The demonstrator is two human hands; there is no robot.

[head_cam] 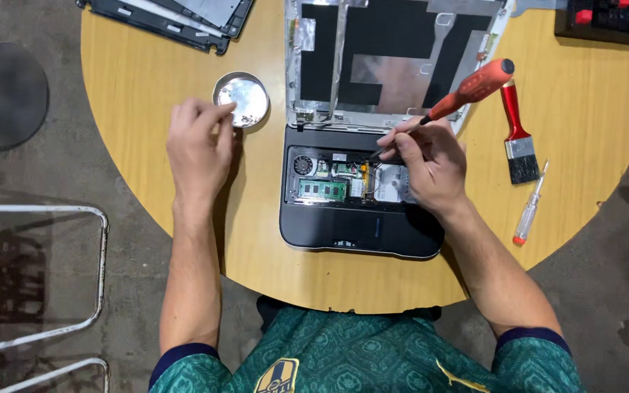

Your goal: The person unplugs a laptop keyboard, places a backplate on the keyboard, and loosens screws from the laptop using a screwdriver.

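Head view: opened laptop (362,218), circuit boards exposed, right hand (431,164) holding screwdriver (467,91).

Screen (394,54): laptop lid lies flat at the table's far edge, hinged to the base. It is stripped; only the silver-grey back shell shows, rectangular, with black patches, silver foil strips and a foil-grey square near the middle. No lit display. Panel (183,18): dark rectangular bezel or cover parts lie at the table's far left edge, tilted; whether any display glass is among them cannot be told. No packages, labels or signs can be made out.
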